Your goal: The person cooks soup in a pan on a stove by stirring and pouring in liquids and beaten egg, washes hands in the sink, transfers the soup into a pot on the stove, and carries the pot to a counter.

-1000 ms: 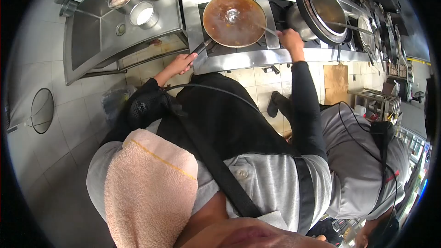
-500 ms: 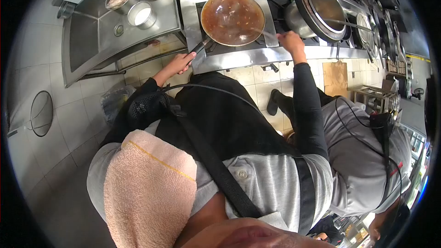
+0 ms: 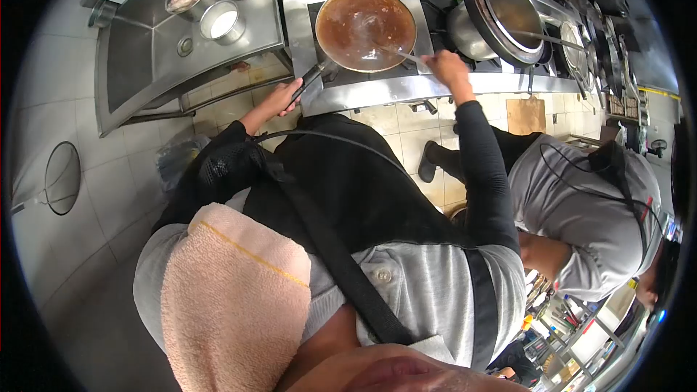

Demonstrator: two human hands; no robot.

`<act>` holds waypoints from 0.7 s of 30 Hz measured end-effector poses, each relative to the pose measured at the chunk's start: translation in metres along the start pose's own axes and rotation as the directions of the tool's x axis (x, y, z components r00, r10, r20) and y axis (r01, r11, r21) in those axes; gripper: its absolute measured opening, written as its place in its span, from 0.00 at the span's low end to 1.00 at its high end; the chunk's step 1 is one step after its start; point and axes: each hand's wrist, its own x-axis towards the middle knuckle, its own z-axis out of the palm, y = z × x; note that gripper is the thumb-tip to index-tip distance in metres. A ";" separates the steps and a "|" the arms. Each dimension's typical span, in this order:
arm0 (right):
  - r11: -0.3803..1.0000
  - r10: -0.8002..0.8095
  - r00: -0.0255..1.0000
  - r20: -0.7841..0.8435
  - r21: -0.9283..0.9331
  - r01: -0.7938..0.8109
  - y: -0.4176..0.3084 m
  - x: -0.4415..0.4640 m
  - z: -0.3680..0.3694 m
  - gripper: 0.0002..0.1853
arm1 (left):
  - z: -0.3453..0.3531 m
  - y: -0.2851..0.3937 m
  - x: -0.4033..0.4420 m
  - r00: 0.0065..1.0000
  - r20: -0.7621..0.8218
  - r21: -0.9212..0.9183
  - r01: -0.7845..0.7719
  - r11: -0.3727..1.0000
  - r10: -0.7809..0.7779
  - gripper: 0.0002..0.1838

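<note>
Fingers [image 3: 292, 86] closed, left hand [image 3: 277, 99] round pan handle [image 3: 311, 77], right hand [image 3: 448, 70] round utensil [image 3: 404, 55]; glossy brown sauce [image 3: 356, 18].

Saw a strainer [image 3: 63, 178] at nine o'clock, a steel sink [image 3: 129, 65] at ten, a container [image 3: 234, 32] of white contents near eleven, a brown board [image 3: 524, 115] at two, a grey-shirted co-worker [image 3: 592, 210] at three.

Stacked pots [image 3: 511, 20] block right; gap beside pan [image 3: 366, 71].
</note>
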 end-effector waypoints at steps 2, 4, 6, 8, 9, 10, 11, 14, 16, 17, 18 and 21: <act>0.997 0.051 0.997 -0.060 0.068 -0.047 0.027 0.014 0.000 0.27 | 0.000 -0.004 0.001 1.000 -0.013 0.002 -0.016 1.000 0.016 0.34; 0.996 0.080 0.985 -0.153 0.048 -0.074 0.014 0.034 0.016 0.27 | 0.001 -0.007 0.003 1.000 -0.014 -0.001 0.018 1.000 -0.018 0.34; 1.000 0.001 0.991 -0.133 -0.007 -0.002 -0.008 0.028 0.033 0.27 | 0.000 0.000 0.004 1.000 -0.019 0.006 0.020 1.000 -0.020 0.35; 0.998 -0.053 0.998 -0.038 0.035 0.055 -0.009 0.004 0.007 0.27 | 0.003 0.001 -0.001 1.000 -0.025 0.015 0.014 1.000 -0.014 0.34; 0.999 -0.043 0.999 -0.029 0.033 0.044 0.007 0.005 0.004 0.27 | 0.001 -0.004 -0.002 1.000 -0.026 0.011 -0.001 1.000 0.001 0.34; 0.999 -0.029 1.000 -0.006 0.030 0.029 0.022 0.010 0.000 0.27 | 0.000 -0.005 -0.001 1.000 -0.022 0.003 -0.005 1.000 0.005 0.35; 0.999 0.044 0.997 -0.059 0.021 -0.043 0.027 0.026 0.008 0.26 | 0.002 -0.007 0.000 1.000 -0.013 -0.005 -0.006 1.000 0.006 0.35; 1.000 0.004 0.991 -0.131 -0.028 -0.007 -0.016 0.020 0.016 0.27 | 0.005 0.001 -0.003 1.000 0.008 0.000 -0.014 1.000 0.014 0.34; 0.998 -0.063 0.996 -0.064 0.008 0.064 0.008 0.022 0.026 0.28 | 0.005 -0.001 -0.007 1.000 0.008 0.008 -0.010 1.000 0.010 0.34; 0.998 -0.064 0.997 -0.048 0.026 0.065 0.028 0.022 0.021 0.28 | 0.007 -0.004 -0.008 1.000 0.006 0.008 -0.005 1.000 0.005 0.34; 0.997 -0.062 0.998 -0.032 0.044 0.064 0.035 0.022 0.012 0.28 | 0.008 -0.006 -0.006 1.000 0.007 0.005 0.001 1.000 -0.001 0.33; 1.000 0.014 0.996 -0.090 -0.011 -0.015 0.011 0.028 0.025 0.28 | 0.009 -0.012 0.001 1.000 -0.010 0.004 0.005 1.000 -0.005 0.33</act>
